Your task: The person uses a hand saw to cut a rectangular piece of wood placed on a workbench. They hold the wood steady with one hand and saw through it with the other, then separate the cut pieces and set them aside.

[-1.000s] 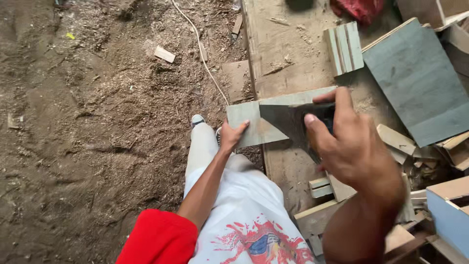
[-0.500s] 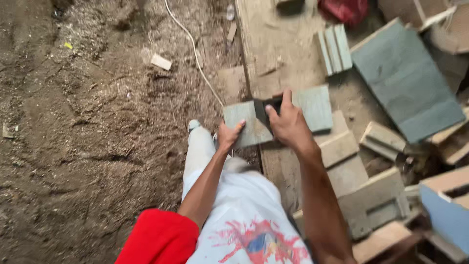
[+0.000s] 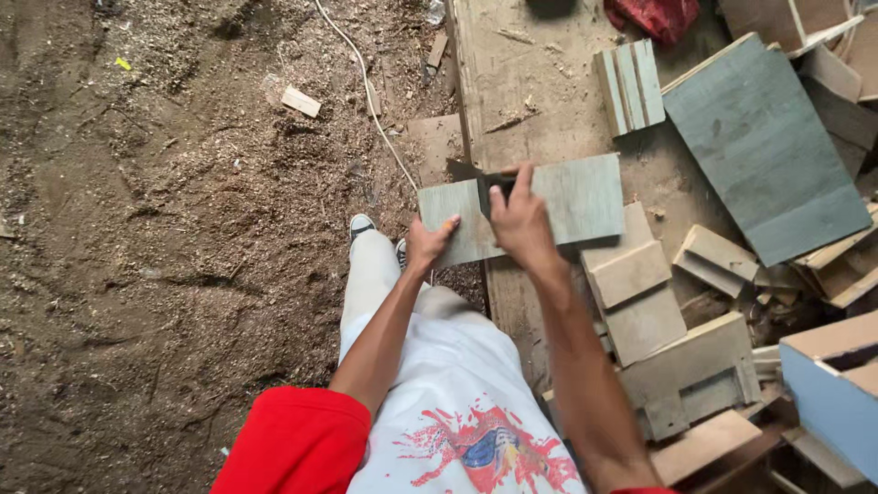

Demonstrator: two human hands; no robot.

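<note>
A grey-green rectangular board (image 3: 576,197) lies across a worn wooden plank (image 3: 521,82). My left hand (image 3: 428,243) grips the board's lower left corner. Pressed onto the middle of the board, my right hand (image 3: 518,221) is closed around a dark flat tool (image 3: 476,176), whose pointed end sticks out to the left. What kind of tool it is cannot be told. My leg in light trousers and a shoe (image 3: 362,225) stand just left of the board.
A large grey-green panel (image 3: 764,137) and several slats (image 3: 627,84) lie at the right. Wooden offcuts (image 3: 645,293) pile up below the board. A white cord (image 3: 373,96) crosses the sawdust floor (image 3: 137,238). A red cloth (image 3: 660,16) lies at the top.
My right hand, which was raised near the camera with the dark tool, has gone down onto the board. My left hand has stayed on the board's corner.
</note>
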